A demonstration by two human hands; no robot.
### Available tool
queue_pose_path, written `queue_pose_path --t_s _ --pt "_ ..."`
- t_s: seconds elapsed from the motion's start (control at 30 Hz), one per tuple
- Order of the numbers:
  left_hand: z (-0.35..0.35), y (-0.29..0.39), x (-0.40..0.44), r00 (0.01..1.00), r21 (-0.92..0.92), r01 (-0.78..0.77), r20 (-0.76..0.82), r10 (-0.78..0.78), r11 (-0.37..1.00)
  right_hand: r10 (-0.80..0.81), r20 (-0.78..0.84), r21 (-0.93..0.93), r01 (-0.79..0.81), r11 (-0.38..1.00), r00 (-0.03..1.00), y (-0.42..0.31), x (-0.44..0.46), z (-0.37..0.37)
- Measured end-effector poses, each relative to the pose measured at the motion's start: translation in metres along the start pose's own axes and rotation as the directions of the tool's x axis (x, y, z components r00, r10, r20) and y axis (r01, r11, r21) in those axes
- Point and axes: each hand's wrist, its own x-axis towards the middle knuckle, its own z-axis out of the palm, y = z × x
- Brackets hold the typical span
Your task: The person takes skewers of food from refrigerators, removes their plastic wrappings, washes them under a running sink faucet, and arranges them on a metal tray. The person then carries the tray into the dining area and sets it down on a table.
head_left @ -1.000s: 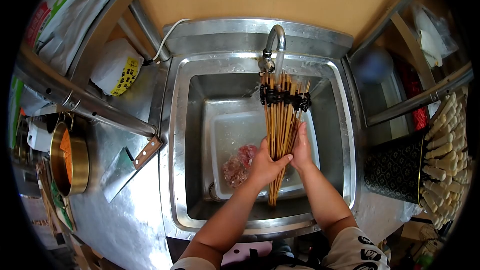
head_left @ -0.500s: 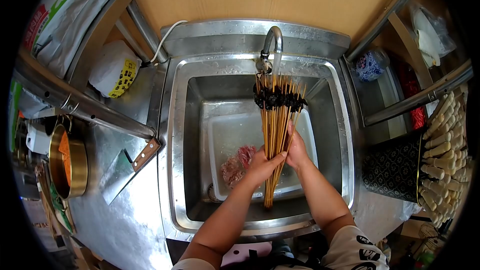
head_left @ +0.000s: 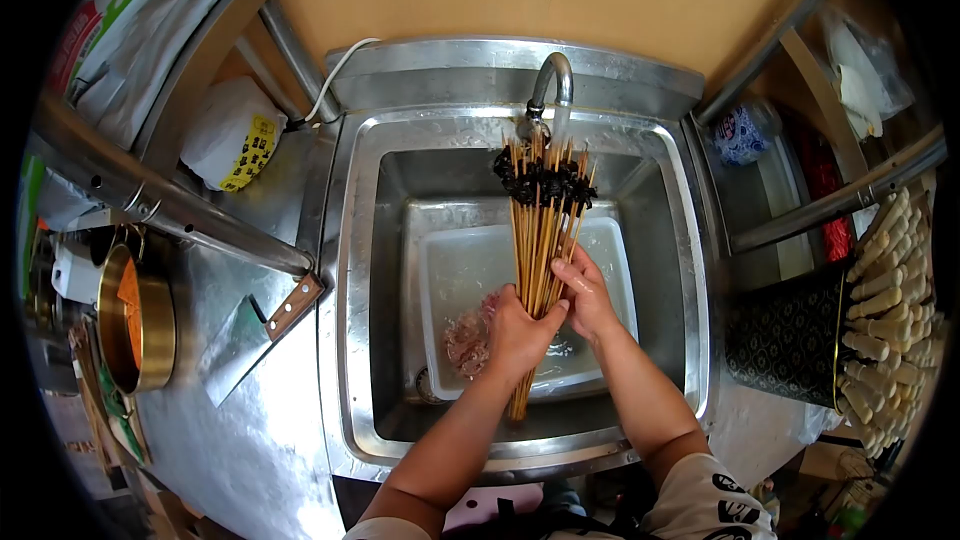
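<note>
A fanned bundle of thin wooden skewers [head_left: 535,265], with dark pieces [head_left: 545,183] threaded near its upper end, is tilted over the sink. My left hand [head_left: 522,333] is wrapped round its lower part. My right hand [head_left: 587,292] presses on the bundle's right side, with its fingers partly behind the sticks. Under the running faucet [head_left: 553,80] are the skewers' upper tips. Below, a white tray [head_left: 430,280] in the sink [head_left: 390,240] holds water and pinkish, meat-like pieces [head_left: 466,342].
On the left counter lie a cleaver [head_left: 260,335] and a brass-coloured pot [head_left: 155,325] with something orange inside. To the right stands a dark patterned container [head_left: 785,335] beside many pale-ended sticks [head_left: 885,320]. Metal shelf posts flank the sink.
The skewer bundle has moved left and now leans more to the left at its top. My right hand has shifted a little left and its fingers have moved on the sticks.
</note>
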Motion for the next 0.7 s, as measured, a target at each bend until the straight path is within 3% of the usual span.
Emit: queue_pose_path --t_s 0.07,0.17,0.2,0.3,0.37,0.43,0.5,0.63,0.7 --pt "0.002 -0.002 -0.002 0.987 -0.061 -0.16 -0.006 0.16 0.985 0.06 0.023 0.061 -0.062 0.996 0.998 0.008 0.004 -0.008" --pt "-0.002 0.008 -0.01 0.984 -0.083 -0.176 0.006 0.177 0.981 0.09 0.051 0.154 -0.097 0.983 0.995 0.019 0.011 -0.022" --pt "-0.004 0.015 -0.012 0.983 0.021 -0.184 -0.009 0.184 0.983 0.055 0.058 0.146 -0.063 0.987 0.997 0.023 0.012 -0.026" --pt "0.001 0.002 -0.01 0.97 0.085 -0.228 -0.069 0.234 0.97 0.026 0.083 0.171 -0.04 0.985 0.996 0.023 0.007 -0.021" --pt "0.005 -0.007 -0.007 0.962 0.019 -0.256 -0.09 0.257 0.966 0.041 0.105 0.13 -0.055 0.99 0.994 0.019 0.005 -0.019" --pt "0.012 -0.024 0.0 0.954 -0.046 -0.286 -0.112 0.279 0.957 0.018 0.073 -0.118 -0.01 0.993 0.997 0.01 0.002 -0.012" --pt "0.022 -0.044 0.01 0.901 -0.166 -0.42 -0.192 0.388 0.892 0.028 0.079 -0.094 -0.021 0.995 0.996 0.004 0.001 -0.008" --pt "0.021 -0.036 0.008 0.937 -0.155 -0.341 -0.138 0.322 0.927 0.043 0.141 0.044 -0.049 0.998 0.989 0.005 0.003 -0.008" --pt "0.025 -0.028 0.006 0.947 -0.044 -0.19 -0.271 0.172 0.981 0.076 0.133 0.09 -0.089 0.992 0.988 0.007 0.001 -0.011"
